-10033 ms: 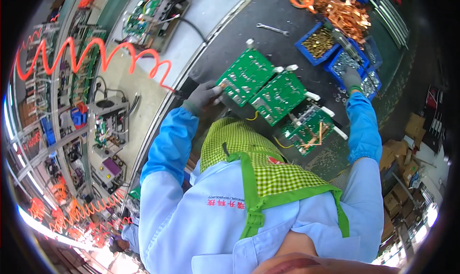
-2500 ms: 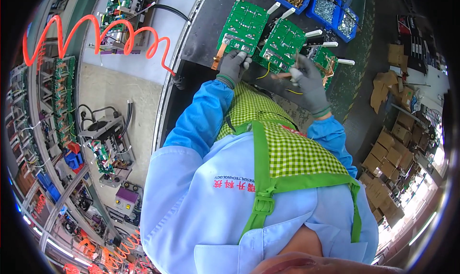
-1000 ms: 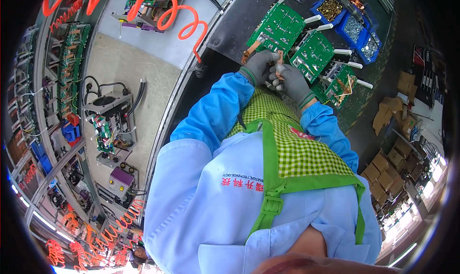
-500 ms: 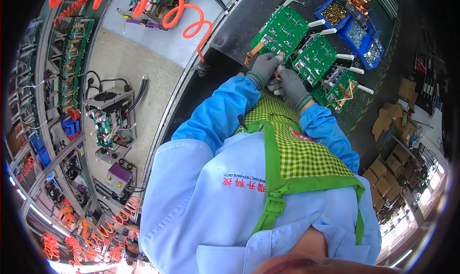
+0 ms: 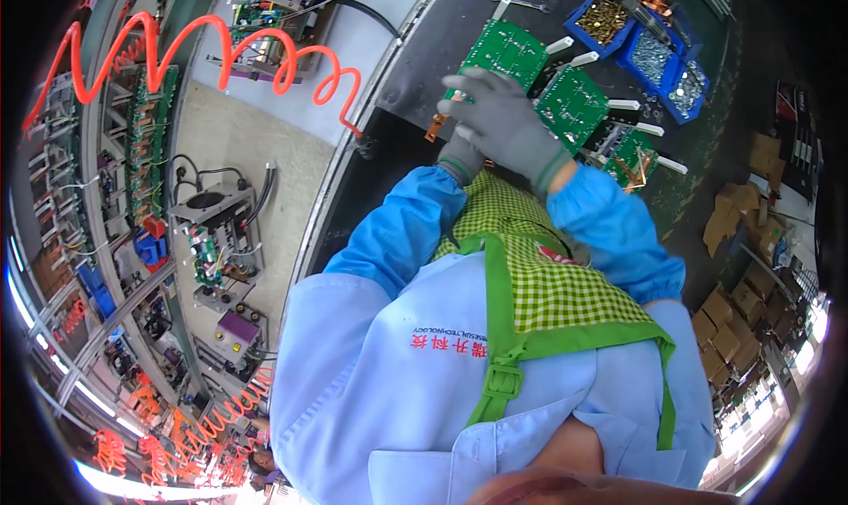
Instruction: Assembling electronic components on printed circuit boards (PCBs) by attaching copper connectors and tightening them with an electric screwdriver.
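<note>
My right hand (image 5: 512, 121), in a grey glove, reaches over the near edge of a green circuit board (image 5: 508, 50) with its fingers stretched out and apart. Below and left of it is my left hand (image 5: 461, 156), also gloved; its fingers are largely hidden behind the right hand. A copper strip (image 5: 434, 129) sticks out at the board's near left corner, beside the left hand. Two more green boards, a middle one (image 5: 572, 103) and a nearer one (image 5: 632, 152), stand in a row to the right, with white posts at their edges.
Blue bins hold brass-coloured screws (image 5: 602, 21) and silver hardware (image 5: 652, 59). A wrench (image 5: 521, 3) lies behind the boards. To the left hangs a red coiled hose (image 5: 283, 55), above a bench with a metal-framed electronic unit (image 5: 212, 209). Cardboard boxes (image 5: 733, 315) are stacked at right.
My hands were together at the board's near edge. The right hand has since lifted left across the board, fingers spreading; the left has drawn slightly down and left. The view has shifted a little.
</note>
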`<state>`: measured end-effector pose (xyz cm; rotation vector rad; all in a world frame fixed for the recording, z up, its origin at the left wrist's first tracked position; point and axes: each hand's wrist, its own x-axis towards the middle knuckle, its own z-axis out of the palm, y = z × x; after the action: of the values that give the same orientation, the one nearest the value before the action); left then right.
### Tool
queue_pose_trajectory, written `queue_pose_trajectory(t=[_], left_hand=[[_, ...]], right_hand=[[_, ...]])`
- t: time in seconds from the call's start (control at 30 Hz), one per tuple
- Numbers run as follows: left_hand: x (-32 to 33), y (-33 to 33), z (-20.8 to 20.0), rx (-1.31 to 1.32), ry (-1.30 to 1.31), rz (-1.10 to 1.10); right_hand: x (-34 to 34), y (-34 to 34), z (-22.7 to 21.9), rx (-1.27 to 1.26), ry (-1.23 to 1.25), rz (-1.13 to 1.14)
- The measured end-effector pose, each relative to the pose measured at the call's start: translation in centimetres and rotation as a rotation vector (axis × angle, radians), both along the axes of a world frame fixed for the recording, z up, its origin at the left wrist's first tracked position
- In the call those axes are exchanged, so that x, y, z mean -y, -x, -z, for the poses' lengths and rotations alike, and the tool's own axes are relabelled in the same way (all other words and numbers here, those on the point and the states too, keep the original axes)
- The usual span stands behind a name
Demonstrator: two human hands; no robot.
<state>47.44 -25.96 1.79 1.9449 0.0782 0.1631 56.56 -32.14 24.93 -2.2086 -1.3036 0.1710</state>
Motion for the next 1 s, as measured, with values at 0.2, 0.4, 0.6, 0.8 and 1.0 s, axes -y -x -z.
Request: queue_pose_trajectory(t=[0.2, 0.4, 0.6, 0.8, 1.0], left_hand=[[0.3, -0.3, 0.2, -0.25, 0.356, -0.019], [0.1, -0.1, -4.3, -0.202, 0.341, 0.041], [-2.0, -1.7, -11.7, -0.778, 1.605, -0.131], [-2.1, -1.7, -11.8, -0.752, 1.735, -0.142], [-1.3, -2.0, -10.1, -0.646, 1.754, -0.066]], right_hand=[[-4.6, -1.4, 3.1, 0.166, 0.518, -0.357], [-3.8, -2.1, 4.1, 0.138, 0.451, -0.318], [2.3, -3.0, 1.0, 0.043, 0.084, 0.0], [7.5, 3.0, 3.0, 0.026, 0.171, 0.282], [7.2, 4.4, 5.0, 0.02, 0.173, 0.381]])
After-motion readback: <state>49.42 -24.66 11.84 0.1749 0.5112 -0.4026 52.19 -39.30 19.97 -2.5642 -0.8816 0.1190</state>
